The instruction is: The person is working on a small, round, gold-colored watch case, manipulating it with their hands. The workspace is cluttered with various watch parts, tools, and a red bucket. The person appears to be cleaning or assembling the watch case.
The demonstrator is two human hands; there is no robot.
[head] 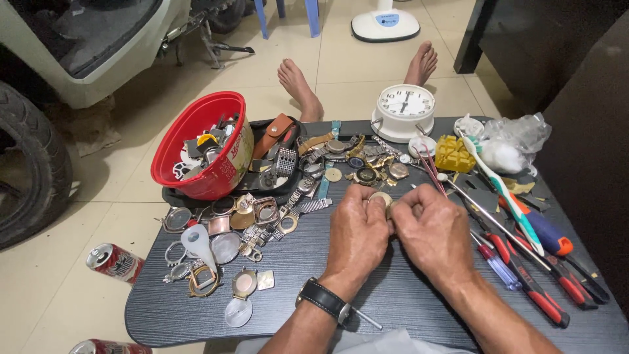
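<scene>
round pale watch case [381, 197] pinched mid-table, just in front of the watch pile [347, 160]. left hand [358, 237] and right hand [434, 235] both curled tight on it, fingertips closed. screwdrivers [524, 269] right of case, red bowl [203, 145] far left, white clock [406, 110] behind.

We saw two red-and-silver drink cans lying on the tiled floor left of the table, one [114, 262] near its corner and one [108, 347] at the frame's lower edge, and a crumpled clear plastic bag [517, 139] at the table's far right.
</scene>
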